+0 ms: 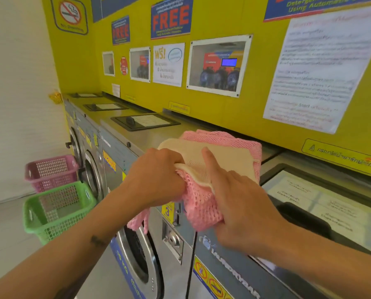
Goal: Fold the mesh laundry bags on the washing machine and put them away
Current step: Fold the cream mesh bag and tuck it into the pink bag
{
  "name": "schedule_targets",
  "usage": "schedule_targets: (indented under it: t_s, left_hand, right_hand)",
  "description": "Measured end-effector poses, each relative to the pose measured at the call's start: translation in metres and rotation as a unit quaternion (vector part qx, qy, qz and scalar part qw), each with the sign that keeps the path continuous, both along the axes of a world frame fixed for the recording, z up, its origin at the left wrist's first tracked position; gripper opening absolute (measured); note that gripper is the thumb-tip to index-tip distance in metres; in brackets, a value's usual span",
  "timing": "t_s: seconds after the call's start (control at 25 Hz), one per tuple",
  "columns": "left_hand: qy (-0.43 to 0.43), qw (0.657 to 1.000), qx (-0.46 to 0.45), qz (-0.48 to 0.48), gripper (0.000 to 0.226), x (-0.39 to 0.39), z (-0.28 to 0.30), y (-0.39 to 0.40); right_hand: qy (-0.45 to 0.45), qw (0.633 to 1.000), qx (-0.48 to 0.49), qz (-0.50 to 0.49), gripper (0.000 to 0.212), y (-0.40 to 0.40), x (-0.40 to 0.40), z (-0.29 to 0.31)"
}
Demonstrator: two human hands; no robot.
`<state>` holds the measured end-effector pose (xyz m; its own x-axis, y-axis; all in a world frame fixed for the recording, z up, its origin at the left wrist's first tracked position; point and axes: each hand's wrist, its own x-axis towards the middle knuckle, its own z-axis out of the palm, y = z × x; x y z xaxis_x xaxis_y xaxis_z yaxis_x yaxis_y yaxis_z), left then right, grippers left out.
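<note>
A folded cream mesh laundry bag (227, 157) lies on top of a pink mesh laundry bag (204, 207) at the front edge of a washing machine (150, 139). Part of the pink bag hangs over the machine's front. My left hand (156, 173) grips the near left edge of both bags, fingers curled around them. My right hand (238, 197) presses on the stack from the right, its index finger stretched out flat on the cream bag and its other fingers closed on the pink mesh.
A row of front-loading washers runs along the yellow wall, with detergent lids (144, 121) on their tops. A pink basket (50, 171) and a green basket (57, 209) stand on the floor at left. Another lid (324, 209) lies right of the bags.
</note>
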<state>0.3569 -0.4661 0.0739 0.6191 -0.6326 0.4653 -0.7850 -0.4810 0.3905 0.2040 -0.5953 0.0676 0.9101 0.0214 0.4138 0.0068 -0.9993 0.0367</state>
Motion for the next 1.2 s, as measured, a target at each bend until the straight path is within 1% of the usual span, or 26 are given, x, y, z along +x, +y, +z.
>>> schedule_targets:
  t_s: [0.08, 0.12, 0.2, 0.28, 0.32, 0.4, 0.48, 0.56, 0.64, 0.72, 0.8, 0.96, 1.08, 1.2]
  left_hand:
    - [-0.007, 0.999, 0.025, -0.045, 0.035, -0.018, 0.005, -0.004]
    - [-0.018, 0.997, 0.045, -0.057, 0.037, -0.025, 0.005, -0.004]
    - [-0.056, 0.992, 0.095, -0.059, 0.031, -0.038, 0.003, -0.005]
    - [-0.068, 0.985, 0.146, -0.061, 0.021, -0.054, 0.004, -0.003]
    - [-0.053, 0.982, 0.168, -0.071, 0.017, -0.064, 0.007, -0.002]
    - [0.021, 0.975, 0.201, -0.095, 0.013, -0.081, 0.023, 0.0]
    - [0.096, 0.966, 0.211, -0.116, 0.012, -0.086, 0.044, 0.002]
    - [0.12, 0.961, 0.213, -0.13, 0.018, -0.081, 0.068, -0.001]
    - [0.094, 0.962, 0.227, -0.116, 0.026, -0.067, 0.087, -0.015]
    - [0.049, 0.966, 0.243, -0.077, 0.026, -0.045, 0.101, -0.038]
    - [0.012, 0.973, 0.229, -0.039, 0.027, -0.017, 0.111, -0.068]
    - [-0.04, 0.979, 0.199, 0.014, 0.023, 0.047, 0.109, -0.131]
    - [-0.031, 0.981, 0.192, 0.012, 0.024, 0.091, 0.096, -0.172]
    - [-0.008, 0.981, 0.195, 0.002, 0.027, 0.135, 0.075, -0.204]
  right_hand:
    - [0.01, 1.0, 0.013, -0.027, 0.116, -0.027, -0.014, 0.018]
    - [0.032, 0.999, 0.007, -0.038, 0.112, -0.042, -0.022, 0.027]
    - [0.099, 0.994, -0.012, -0.055, 0.106, -0.07, -0.041, 0.04]
    - [0.176, 0.982, 0.027, -0.056, 0.103, -0.091, -0.061, 0.047]
    - [0.2, 0.977, 0.062, -0.046, 0.101, -0.099, -0.069, 0.049]
    - [0.215, 0.97, 0.116, -0.005, 0.091, -0.112, -0.084, 0.059]
    - [0.199, 0.967, 0.155, 0.04, 0.075, -0.122, -0.089, 0.071]
    - [0.168, 0.959, 0.221, 0.05, 0.065, -0.132, -0.088, 0.084]
    - [0.124, 0.957, 0.257, 0.048, 0.06, -0.143, -0.075, 0.095]
    - [0.091, 0.954, 0.282, 0.045, 0.051, -0.156, -0.054, 0.103]
    - [0.062, 0.949, 0.308, 0.029, 0.047, -0.17, -0.027, 0.112]
    - [0.005, 0.953, 0.299, -0.042, 0.055, -0.211, 0.039, 0.113]
    - [0.01, 0.952, 0.296, -0.084, 0.06, -0.238, 0.084, 0.102]
    - [0.02, 0.936, 0.319, -0.146, 0.049, -0.265, 0.126, 0.082]
